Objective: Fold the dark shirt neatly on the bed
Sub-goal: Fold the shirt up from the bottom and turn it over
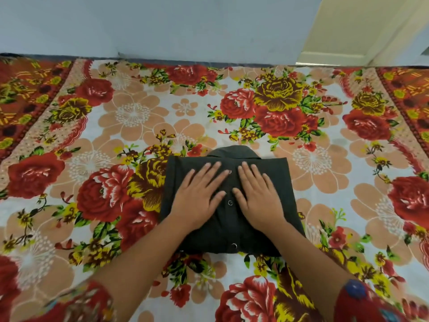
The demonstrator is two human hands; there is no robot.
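The dark shirt (276, 180) lies folded into a compact rectangle in the middle of the bed, collar at the far end and its button strip running down the centre. My left hand (197, 198) rests flat on the shirt's left half, fingers spread and pointing away from me. My right hand (257, 196) lies flat on the right half, fingers apart, thumb near a button. Both palms press on the cloth and neither hand grips anything. My forearms hide part of the shirt's near edge.
The bed is covered by a floral sheet (130, 117) with red, yellow and peach flowers, spreading wide on every side of the shirt. A pale wall (162, 26) runs along the far edge. A cream door (343, 36) stands at the back right.
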